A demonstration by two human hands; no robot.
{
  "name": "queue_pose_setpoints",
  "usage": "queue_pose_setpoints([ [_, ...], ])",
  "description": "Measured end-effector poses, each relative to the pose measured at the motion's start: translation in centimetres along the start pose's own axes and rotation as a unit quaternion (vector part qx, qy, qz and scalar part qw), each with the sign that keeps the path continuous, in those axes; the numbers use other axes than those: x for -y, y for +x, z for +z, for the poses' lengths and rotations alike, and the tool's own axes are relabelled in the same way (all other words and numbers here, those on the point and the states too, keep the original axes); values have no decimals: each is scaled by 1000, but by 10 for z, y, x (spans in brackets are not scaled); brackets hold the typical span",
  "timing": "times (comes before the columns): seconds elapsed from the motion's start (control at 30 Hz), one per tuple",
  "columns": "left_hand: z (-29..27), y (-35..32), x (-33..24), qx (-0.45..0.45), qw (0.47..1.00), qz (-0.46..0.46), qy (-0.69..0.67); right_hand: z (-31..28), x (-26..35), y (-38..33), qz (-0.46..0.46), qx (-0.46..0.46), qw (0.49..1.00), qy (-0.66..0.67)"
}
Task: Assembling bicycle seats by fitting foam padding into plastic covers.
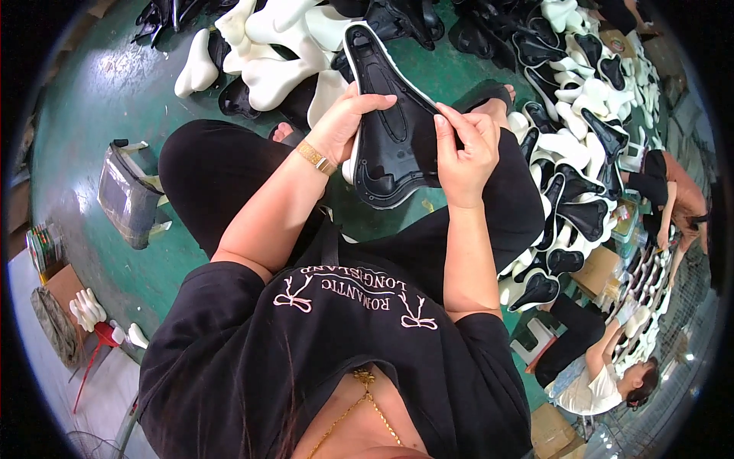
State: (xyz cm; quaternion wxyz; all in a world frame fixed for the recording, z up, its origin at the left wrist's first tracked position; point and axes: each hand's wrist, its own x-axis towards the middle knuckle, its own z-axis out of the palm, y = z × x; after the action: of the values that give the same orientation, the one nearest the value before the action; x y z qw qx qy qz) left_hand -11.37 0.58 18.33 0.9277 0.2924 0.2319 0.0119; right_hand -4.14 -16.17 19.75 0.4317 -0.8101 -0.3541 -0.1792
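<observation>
A bicycle saddle (392, 153) is held up in front of my lap, its black shell underside facing me and its narrow nose pointing away. A thin white foam edge shows around the shell. My left hand (343, 122), with a gold watch on its wrist, grips the saddle's left side; the thumb lies over the shell and the fingers are hidden behind. At the right edge, my right hand (467, 150) pinches the rim between thumb and fingers. Whether a small piece is in that pinch, I cannot make out.
White foam saddle pads and black shells lie in a heap (279, 57) ahead and in a long pile (569, 168) along my right. A small stool (131, 195) stands at left on the green floor (84, 145). Two other people (592, 382) sit at far right beside boxes.
</observation>
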Motion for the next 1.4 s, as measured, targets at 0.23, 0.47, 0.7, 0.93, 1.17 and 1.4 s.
queue_pose_setpoints([
  [0.23,-10,7,1,10,999,-27,14,2,-7,0,-17,-4,1000,-13],
  [0.47,-14,15,0,-18,996,-51,-65,-11,-17,-13,380,57,831,403],
  [0.7,-7,13,10,-32,999,-17,-21,-19,-29,-28,508,115,650,554],
  [0.93,-12,35,-18,-79,979,188,16,-33,-26,-40,399,184,792,424],
  [1.17,10,50,9,21,990,46,134,-142,-50,-38,514,60,769,376],
  [1.4,-53,79,47,-126,984,-34,118,-263,-142,-83,486,-348,574,560],
])
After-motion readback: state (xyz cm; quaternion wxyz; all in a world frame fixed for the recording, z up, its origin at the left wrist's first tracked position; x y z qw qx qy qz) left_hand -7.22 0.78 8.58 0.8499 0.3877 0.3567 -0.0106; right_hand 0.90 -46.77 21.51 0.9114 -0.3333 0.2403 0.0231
